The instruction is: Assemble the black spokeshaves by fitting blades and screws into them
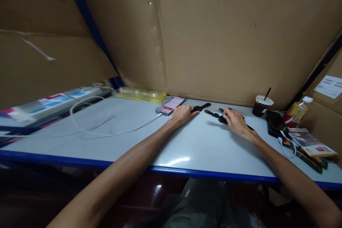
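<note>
My left hand (pixel 183 114) rests low over the table with its fingers curled at a black strap-like item (pixel 204 106), whose round-ended strip sticks out to the right. Its thumb lies along the near side of that item. To the right, my right hand (pixel 235 123) is closed on a second black strap-like item (pixel 212 114), which sticks out to the left under the fingers. Parts of both items are hidden by the hands, so their exact kind is unclear. A phone (pixel 172 106) with a lit screen lies just left of my left hand, a white cable (pixel 133 131) plugged into it.
A lidded cup (pixel 262 106) with a black straw and a bottle (pixel 298 112) stand at the right. Near them lie a black box (pixel 275 123) and a plastic packet (pixel 312 142). Clear-and-yellow packaging (pixel 140 94) lies at the back. Cardboard (pixel 213 35) walls the table (pixel 128 146).
</note>
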`<state>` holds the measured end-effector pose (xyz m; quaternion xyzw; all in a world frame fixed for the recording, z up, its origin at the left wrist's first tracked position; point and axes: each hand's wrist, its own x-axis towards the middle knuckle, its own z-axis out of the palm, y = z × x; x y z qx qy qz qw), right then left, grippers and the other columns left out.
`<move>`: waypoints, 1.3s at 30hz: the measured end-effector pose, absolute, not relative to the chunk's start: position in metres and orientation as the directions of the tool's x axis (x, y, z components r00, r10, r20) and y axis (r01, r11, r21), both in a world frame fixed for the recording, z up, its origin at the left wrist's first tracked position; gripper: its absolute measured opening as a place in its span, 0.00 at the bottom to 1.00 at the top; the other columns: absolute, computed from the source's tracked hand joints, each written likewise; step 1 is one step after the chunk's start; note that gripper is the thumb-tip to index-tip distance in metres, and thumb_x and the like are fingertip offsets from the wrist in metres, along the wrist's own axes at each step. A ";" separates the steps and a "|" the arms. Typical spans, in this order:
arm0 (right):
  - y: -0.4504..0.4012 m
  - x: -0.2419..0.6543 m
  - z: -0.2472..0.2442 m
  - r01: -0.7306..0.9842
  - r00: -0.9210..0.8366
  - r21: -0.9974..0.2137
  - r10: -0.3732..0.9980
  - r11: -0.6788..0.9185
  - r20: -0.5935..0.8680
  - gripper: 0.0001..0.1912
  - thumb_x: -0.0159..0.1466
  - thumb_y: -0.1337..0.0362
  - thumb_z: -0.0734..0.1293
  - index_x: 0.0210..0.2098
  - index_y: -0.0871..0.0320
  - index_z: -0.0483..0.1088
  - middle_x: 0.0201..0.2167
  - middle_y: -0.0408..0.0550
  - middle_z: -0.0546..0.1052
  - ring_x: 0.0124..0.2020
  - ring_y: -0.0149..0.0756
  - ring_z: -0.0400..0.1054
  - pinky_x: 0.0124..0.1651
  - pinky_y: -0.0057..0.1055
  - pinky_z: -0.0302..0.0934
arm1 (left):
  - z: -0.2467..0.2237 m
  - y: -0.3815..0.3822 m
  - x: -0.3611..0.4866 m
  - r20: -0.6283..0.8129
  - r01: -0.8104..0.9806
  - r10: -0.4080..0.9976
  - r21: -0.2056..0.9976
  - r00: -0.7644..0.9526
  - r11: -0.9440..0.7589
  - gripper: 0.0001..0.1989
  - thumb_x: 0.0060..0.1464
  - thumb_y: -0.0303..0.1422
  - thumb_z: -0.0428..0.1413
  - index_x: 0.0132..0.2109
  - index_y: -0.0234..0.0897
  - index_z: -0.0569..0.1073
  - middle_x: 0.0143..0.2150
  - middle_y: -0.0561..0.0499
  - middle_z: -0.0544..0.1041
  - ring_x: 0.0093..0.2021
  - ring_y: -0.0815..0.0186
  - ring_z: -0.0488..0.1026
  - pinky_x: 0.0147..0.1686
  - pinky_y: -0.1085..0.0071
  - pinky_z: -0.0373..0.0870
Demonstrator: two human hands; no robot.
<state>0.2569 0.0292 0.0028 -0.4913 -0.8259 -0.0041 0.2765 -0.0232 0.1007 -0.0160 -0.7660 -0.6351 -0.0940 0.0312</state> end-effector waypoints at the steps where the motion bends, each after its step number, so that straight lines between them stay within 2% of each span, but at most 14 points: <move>1: 0.024 0.251 0.002 0.798 -0.417 -0.250 0.803 0.548 0.427 0.05 0.69 0.69 0.59 0.37 0.54 0.64 0.32 0.47 0.76 0.31 0.38 0.66 0.35 0.32 0.51 | -0.017 0.101 -0.023 0.187 0.978 0.966 0.073 0.178 -0.194 0.33 0.63 0.59 0.47 0.42 0.32 0.82 0.41 0.33 0.82 0.44 0.46 0.79 0.37 0.64 0.68; 5: 0.010 0.235 -0.004 0.752 -0.551 -0.194 0.763 0.629 0.339 0.07 0.69 0.71 0.58 0.37 0.55 0.64 0.33 0.49 0.75 0.30 0.38 0.65 0.33 0.33 0.49 | -0.015 0.099 -0.021 0.220 0.972 0.957 0.095 0.191 -0.215 0.31 0.66 0.55 0.46 0.42 0.33 0.81 0.41 0.34 0.81 0.44 0.47 0.79 0.38 0.63 0.68; 10: 0.007 0.230 -0.010 0.757 -0.541 -0.205 0.771 0.621 0.335 0.08 0.69 0.71 0.58 0.38 0.55 0.66 0.34 0.50 0.75 0.31 0.39 0.66 0.34 0.34 0.50 | -0.003 0.088 -0.012 0.333 0.945 0.911 0.128 0.244 -0.301 0.21 0.71 0.43 0.42 0.49 0.37 0.76 0.49 0.39 0.78 0.51 0.54 0.75 0.43 0.66 0.67; 12: 0.008 0.229 -0.011 0.765 -0.515 -0.229 0.785 0.602 0.345 0.08 0.69 0.71 0.58 0.38 0.55 0.67 0.35 0.50 0.76 0.33 0.39 0.67 0.35 0.33 0.51 | -0.001 0.082 -0.006 0.366 0.903 0.868 0.134 0.337 -0.407 0.20 0.72 0.42 0.42 0.48 0.38 0.75 0.48 0.42 0.78 0.49 0.57 0.75 0.44 0.67 0.67; 15: 0.010 0.228 -0.008 0.770 -0.460 -0.302 0.817 0.562 0.348 0.06 0.69 0.71 0.61 0.39 0.56 0.69 0.35 0.48 0.77 0.34 0.38 0.69 0.38 0.32 0.54 | -0.005 0.071 0.004 0.380 0.733 0.717 0.133 0.584 -0.667 0.19 0.71 0.42 0.43 0.46 0.38 0.76 0.43 0.44 0.78 0.44 0.59 0.76 0.41 0.67 0.67; 19: 0.010 0.229 -0.002 0.769 -0.441 -0.349 0.839 0.536 0.317 0.06 0.65 0.72 0.66 0.39 0.57 0.72 0.32 0.46 0.77 0.34 0.37 0.70 0.37 0.31 0.55 | -0.014 0.059 0.014 0.319 0.558 0.552 0.083 0.770 -0.826 0.23 0.68 0.51 0.47 0.47 0.37 0.76 0.41 0.44 0.79 0.38 0.60 0.76 0.35 0.67 0.65; 24: 0.006 0.232 0.001 0.759 -0.529 -0.212 0.773 0.616 0.351 0.10 0.65 0.75 0.64 0.39 0.57 0.75 0.39 0.49 0.77 0.38 0.39 0.70 0.39 0.33 0.57 | -0.016 0.052 0.015 0.267 0.555 0.551 0.067 0.791 -0.829 0.28 0.63 0.57 0.52 0.50 0.37 0.78 0.37 0.45 0.80 0.34 0.60 0.76 0.32 0.67 0.62; 29: 0.004 0.232 0.003 0.711 -0.625 -0.091 0.687 0.697 0.370 0.11 0.65 0.75 0.62 0.38 0.57 0.75 0.39 0.51 0.75 0.42 0.43 0.67 0.40 0.36 0.58 | -0.012 0.051 0.014 0.244 0.554 0.559 0.095 0.793 -0.827 0.27 0.62 0.58 0.54 0.49 0.40 0.80 0.37 0.45 0.82 0.34 0.60 0.77 0.31 0.67 0.59; 33: 0.004 0.231 0.003 0.659 -0.668 -0.072 0.627 0.748 0.401 0.14 0.61 0.80 0.62 0.36 0.56 0.74 0.40 0.52 0.74 0.44 0.44 0.65 0.45 0.39 0.58 | -0.011 0.052 0.014 0.247 0.535 0.551 0.136 0.797 -0.834 0.28 0.61 0.58 0.53 0.48 0.40 0.81 0.35 0.45 0.81 0.33 0.61 0.76 0.30 0.68 0.59; 35: 0.004 0.232 0.005 0.641 -0.662 -0.078 0.601 0.764 0.448 0.15 0.59 0.81 0.62 0.34 0.56 0.74 0.44 0.53 0.73 0.46 0.45 0.65 0.48 0.41 0.57 | -0.011 0.052 0.014 0.246 0.531 0.550 0.144 0.798 -0.835 0.28 0.61 0.58 0.54 0.48 0.40 0.81 0.35 0.46 0.81 0.33 0.61 0.76 0.30 0.69 0.59; 37: 0.005 0.235 0.008 0.640 -0.618 -0.104 0.591 0.761 0.518 0.18 0.57 0.82 0.60 0.34 0.56 0.74 0.47 0.53 0.73 0.49 0.45 0.65 0.51 0.42 0.56 | -0.012 0.053 0.014 0.251 0.541 0.557 0.136 0.792 -0.830 0.28 0.61 0.59 0.54 0.49 0.40 0.81 0.35 0.46 0.81 0.33 0.61 0.76 0.31 0.69 0.59; 39: 0.006 0.237 0.011 0.661 -0.542 -0.155 0.610 0.735 0.578 0.20 0.56 0.83 0.57 0.36 0.55 0.72 0.44 0.52 0.74 0.48 0.44 0.66 0.51 0.41 0.57 | -0.013 0.052 0.014 0.261 0.552 0.563 0.122 0.784 -0.825 0.29 0.60 0.59 0.54 0.50 0.40 0.81 0.34 0.46 0.81 0.32 0.61 0.76 0.31 0.68 0.59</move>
